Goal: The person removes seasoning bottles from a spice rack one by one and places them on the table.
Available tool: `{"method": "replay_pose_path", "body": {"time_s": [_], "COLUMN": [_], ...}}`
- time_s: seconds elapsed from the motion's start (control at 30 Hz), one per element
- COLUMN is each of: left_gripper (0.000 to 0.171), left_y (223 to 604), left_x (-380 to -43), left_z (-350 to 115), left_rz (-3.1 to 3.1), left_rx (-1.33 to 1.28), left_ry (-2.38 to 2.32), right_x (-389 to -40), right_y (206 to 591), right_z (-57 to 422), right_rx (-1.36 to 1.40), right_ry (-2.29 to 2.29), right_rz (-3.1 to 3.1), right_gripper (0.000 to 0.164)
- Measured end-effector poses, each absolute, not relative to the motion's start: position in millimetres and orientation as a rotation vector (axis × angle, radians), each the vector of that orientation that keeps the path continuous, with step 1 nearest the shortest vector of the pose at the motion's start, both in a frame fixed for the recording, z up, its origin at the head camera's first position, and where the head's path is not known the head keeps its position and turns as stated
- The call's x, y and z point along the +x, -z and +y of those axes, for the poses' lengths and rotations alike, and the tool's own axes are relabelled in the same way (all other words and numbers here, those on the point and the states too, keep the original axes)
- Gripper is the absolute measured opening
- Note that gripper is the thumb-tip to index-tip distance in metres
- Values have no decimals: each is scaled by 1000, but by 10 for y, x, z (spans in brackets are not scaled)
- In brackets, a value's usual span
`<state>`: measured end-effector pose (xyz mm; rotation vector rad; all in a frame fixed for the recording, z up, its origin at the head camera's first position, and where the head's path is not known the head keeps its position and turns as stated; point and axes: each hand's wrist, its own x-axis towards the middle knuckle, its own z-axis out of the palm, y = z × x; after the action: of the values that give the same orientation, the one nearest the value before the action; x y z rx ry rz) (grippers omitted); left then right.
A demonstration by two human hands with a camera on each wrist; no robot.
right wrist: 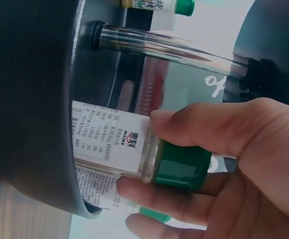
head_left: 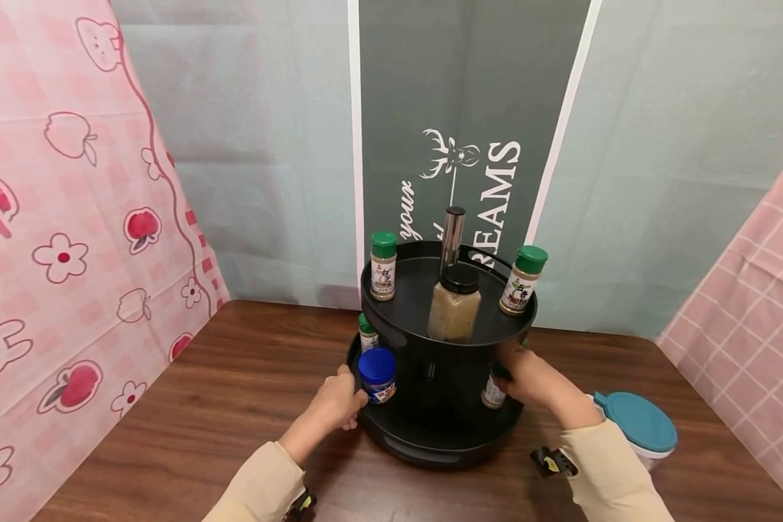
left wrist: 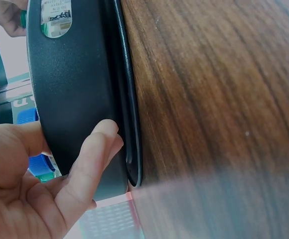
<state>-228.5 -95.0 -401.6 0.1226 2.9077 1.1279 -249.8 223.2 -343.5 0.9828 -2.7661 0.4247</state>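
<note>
Green-capped jar (right wrist: pixel 129 147) at the right of the lower tray (head_left: pixel 424 451), held around the cap by thumb and fingers of the right hand (right wrist: pixel 251 167); tray's left wall pinched by the left hand (head_left: pixel 333 400), beside a blue-lidded jar (head_left: pixel 377 371).

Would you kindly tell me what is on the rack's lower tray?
A blue-lidded jar, a green-capped jar behind it, a second in the right hand, and a third beside that. The upper tray covers much of the rear.
</note>
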Motion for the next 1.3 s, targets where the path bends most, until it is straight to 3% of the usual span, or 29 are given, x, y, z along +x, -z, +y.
{"method": "replay_pose_path", "body": {"time_s": [0.2,0.47,0.77,1.13,1.3], "left_gripper": [32,37,38,34,34], "left_y": [4009,4007,3999,3996,3999], "left_x": [-2284,-2289,-2284,-2277,-2280], "left_z": [-951,-957,-952,-959,-965], "left_rz": [2899,2880,2879,2873,2871], "left_rx": [119,110,110,137,139], "left_ry": [-1130,-1131,-1130,-1153,-1157], "right_x": [-2446,-2407,-2381,-2372,-2333], "right_y": [3360,3244,3177,3133,3080], "right_z": [2237,2240,2242,2304,2373], "right_rx": [998,996,978,938,884], "right_ry": [-462,-464,-476,-409,-405], "right_rz": [-2793,-2787,-2817,-2852,-2887], "right_gripper": [60,42,43,28,30]}}
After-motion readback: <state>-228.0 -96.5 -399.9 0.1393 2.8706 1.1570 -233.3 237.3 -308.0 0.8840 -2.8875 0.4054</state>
